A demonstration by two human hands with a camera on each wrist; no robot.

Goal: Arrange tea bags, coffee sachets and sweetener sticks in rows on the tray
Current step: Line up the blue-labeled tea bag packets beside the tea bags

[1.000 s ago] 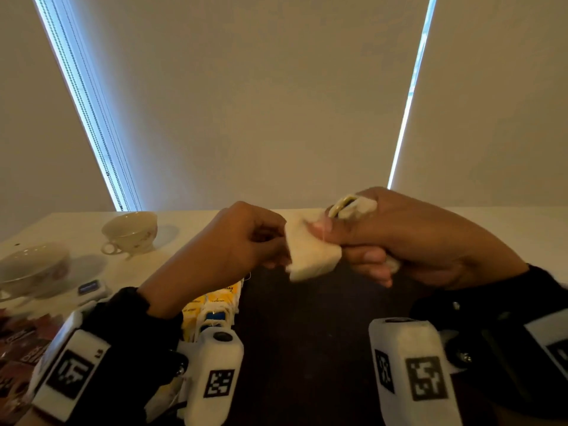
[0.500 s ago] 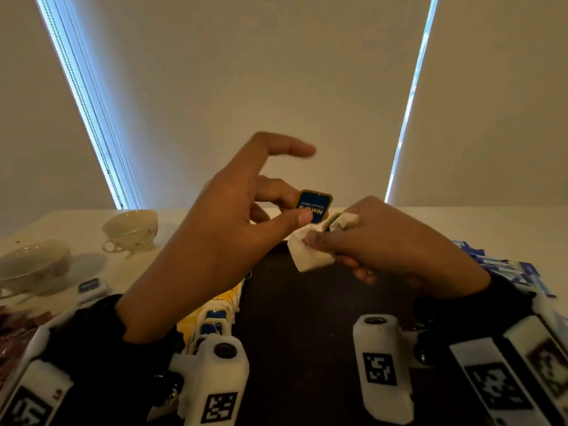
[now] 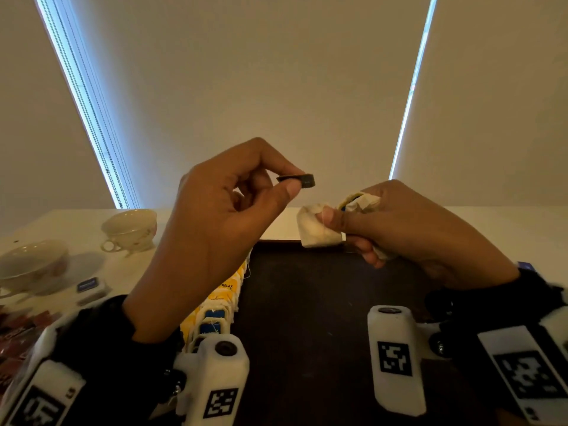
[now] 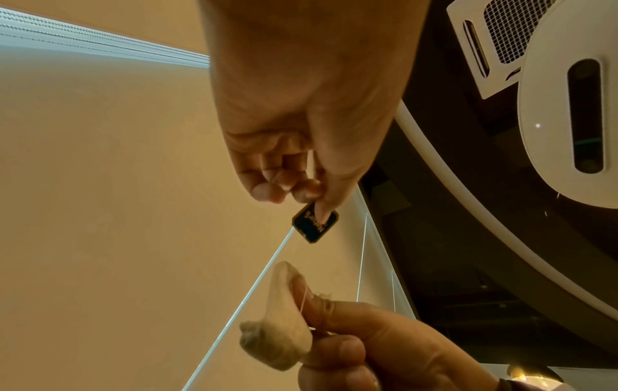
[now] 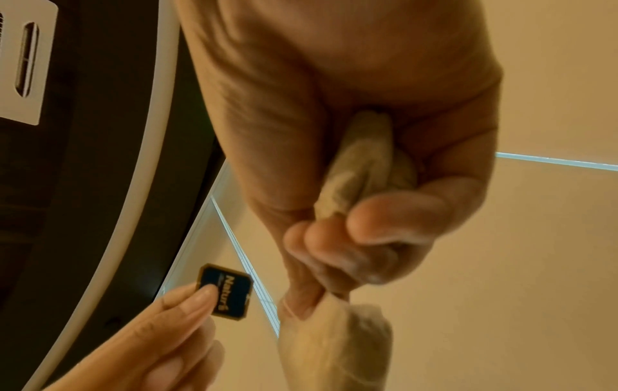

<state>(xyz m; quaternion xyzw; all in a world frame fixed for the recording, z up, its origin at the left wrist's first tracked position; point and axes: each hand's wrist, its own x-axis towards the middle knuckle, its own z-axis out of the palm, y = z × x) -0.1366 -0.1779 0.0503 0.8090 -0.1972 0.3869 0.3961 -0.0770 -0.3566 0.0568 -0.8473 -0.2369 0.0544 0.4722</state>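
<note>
My left hand [image 3: 289,184] is raised above the dark tray [image 3: 307,318] and pinches a small dark blue tea tag [image 3: 299,179] between thumb and forefinger; the tag [image 4: 314,224] [image 5: 227,291] reads "Nature". My right hand [image 3: 335,219] grips a cream tea bag [image 3: 316,229] with its thumb, and more tea bags [image 3: 362,201] are bunched in its fist. A thin string runs along that bag [image 4: 281,317]. A row of yellow and blue tagged tea bags [image 3: 221,305] lies along the tray's left side.
Two cream teacups [image 3: 129,229] [image 3: 30,265] stand on the white table at the left. A single tea bag with a blue tag [image 3: 90,287] lies beside them. Reddish-brown sachets [image 3: 18,327] lie at the left edge. A blue packet [image 3: 525,267] peeks out behind my right wrist.
My left hand let go of the bag it shared with the right hand, took the blue tag and lifted it up and to the left. The right hand kept hold of the bags.
</note>
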